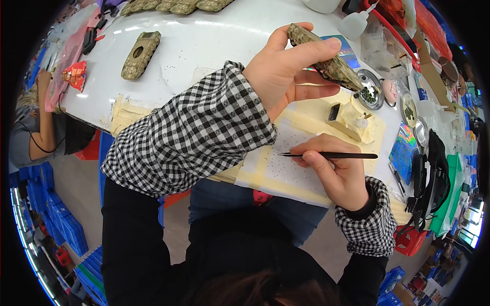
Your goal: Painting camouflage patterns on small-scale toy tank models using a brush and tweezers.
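Note:
My left hand (275, 66) is raised above the table, gripping a camouflage-patterned model tank hull (334, 69) between thumb and fingers, tilted on edge. In my right hand (339, 178) is a pair of black tweezers (352, 155), pinched and pointing left. Their fine tips hover over or touch a white sheet (260, 171) dotted with many tiny specks; I cannot tell whether anything is between them. Just beyond my right hand stands a small block wrapped in cream tape (352, 122). A round metal dish (380, 103) of dark green bits sits near the hull's lower end.
Another camouflage hull (140, 56) with a round hole lies at the far left, and several more (178, 5) line the back edge. To the right are a white squeeze bottle (354, 24), a shiny blue packet (403, 150) and a green bin (451, 191). Another person's arm (45, 117) shows at left.

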A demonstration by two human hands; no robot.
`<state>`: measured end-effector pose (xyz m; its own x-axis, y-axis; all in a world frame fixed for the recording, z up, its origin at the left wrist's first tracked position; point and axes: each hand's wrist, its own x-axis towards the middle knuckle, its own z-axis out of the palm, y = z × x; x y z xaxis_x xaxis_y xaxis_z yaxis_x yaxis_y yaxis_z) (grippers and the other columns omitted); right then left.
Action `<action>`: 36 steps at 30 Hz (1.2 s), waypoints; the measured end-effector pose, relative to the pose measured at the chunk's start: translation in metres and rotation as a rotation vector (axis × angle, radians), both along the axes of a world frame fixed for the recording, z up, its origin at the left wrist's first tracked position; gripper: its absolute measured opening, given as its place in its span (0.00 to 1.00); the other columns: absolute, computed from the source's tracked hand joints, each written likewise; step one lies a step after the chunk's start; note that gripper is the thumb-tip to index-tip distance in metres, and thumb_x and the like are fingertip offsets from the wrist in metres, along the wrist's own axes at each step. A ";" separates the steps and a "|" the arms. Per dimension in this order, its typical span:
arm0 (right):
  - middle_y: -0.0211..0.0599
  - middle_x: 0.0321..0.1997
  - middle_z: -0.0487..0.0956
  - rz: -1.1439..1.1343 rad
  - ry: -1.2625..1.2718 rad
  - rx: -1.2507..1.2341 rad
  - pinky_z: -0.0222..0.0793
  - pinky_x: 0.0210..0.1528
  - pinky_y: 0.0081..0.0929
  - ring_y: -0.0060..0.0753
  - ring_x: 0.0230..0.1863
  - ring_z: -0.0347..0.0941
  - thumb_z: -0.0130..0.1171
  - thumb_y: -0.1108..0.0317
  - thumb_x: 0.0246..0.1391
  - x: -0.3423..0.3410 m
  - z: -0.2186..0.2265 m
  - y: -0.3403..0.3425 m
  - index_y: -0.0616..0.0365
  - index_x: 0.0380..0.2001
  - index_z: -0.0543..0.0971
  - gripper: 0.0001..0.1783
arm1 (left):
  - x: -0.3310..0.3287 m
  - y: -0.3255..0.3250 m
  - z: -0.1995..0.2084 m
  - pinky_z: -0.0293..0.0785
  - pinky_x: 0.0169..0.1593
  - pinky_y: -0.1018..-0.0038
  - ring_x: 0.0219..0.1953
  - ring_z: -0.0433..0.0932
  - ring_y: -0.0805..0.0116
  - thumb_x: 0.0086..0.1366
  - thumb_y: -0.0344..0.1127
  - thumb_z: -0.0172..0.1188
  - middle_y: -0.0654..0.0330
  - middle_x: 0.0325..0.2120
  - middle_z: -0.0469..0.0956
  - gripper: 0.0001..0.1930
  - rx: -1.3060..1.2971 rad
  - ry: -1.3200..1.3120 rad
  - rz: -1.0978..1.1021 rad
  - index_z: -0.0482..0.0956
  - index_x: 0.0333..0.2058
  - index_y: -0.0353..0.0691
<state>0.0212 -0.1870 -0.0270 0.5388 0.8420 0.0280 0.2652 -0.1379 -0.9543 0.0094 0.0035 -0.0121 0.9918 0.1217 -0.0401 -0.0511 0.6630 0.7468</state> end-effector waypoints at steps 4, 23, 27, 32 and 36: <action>0.42 0.30 0.79 0.006 -0.016 0.004 0.70 0.35 0.25 0.33 0.32 0.75 0.56 0.73 0.55 0.000 -0.001 0.000 0.67 0.33 0.79 0.07 | -0.001 0.001 0.000 0.80 0.43 0.68 0.42 0.76 0.62 0.55 0.38 0.66 0.53 0.43 0.67 0.39 -0.006 0.000 -0.009 0.48 0.57 0.37; 0.42 0.30 0.79 0.000 0.008 -0.004 0.69 0.35 0.25 0.34 0.32 0.75 0.56 0.73 0.55 -0.001 0.000 0.001 0.66 0.32 0.79 0.07 | 0.001 -0.002 -0.004 0.80 0.43 0.69 0.42 0.76 0.62 0.55 0.38 0.66 0.53 0.44 0.67 0.39 -0.043 -0.001 0.003 0.48 0.57 0.37; 0.42 0.30 0.79 0.004 0.010 -0.006 0.70 0.35 0.25 0.34 0.32 0.75 0.56 0.72 0.55 -0.001 0.000 0.001 0.66 0.32 0.79 0.07 | 0.002 -0.003 -0.004 0.80 0.43 0.68 0.42 0.75 0.62 0.55 0.38 0.66 0.53 0.44 0.67 0.39 -0.039 -0.001 0.011 0.48 0.57 0.37; 0.41 0.31 0.79 0.005 -0.007 0.002 0.70 0.36 0.24 0.33 0.32 0.75 0.56 0.73 0.55 0.000 -0.001 0.000 0.66 0.33 0.79 0.07 | 0.002 -0.003 -0.003 0.80 0.43 0.68 0.42 0.75 0.62 0.55 0.37 0.66 0.53 0.44 0.66 0.39 -0.036 -0.004 0.012 0.48 0.57 0.36; 0.41 0.31 0.79 -0.002 0.007 -0.002 0.70 0.36 0.24 0.33 0.32 0.75 0.56 0.73 0.55 -0.001 -0.002 0.000 0.66 0.33 0.79 0.07 | 0.002 -0.003 -0.004 0.80 0.43 0.68 0.42 0.76 0.61 0.54 0.38 0.66 0.53 0.44 0.66 0.39 -0.035 0.003 0.014 0.49 0.57 0.37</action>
<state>0.0204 -0.1872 -0.0285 0.5406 0.8410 0.0224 0.2581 -0.1405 -0.9559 0.0113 0.0007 -0.0159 0.9898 0.1342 -0.0476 -0.0585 0.6880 0.7233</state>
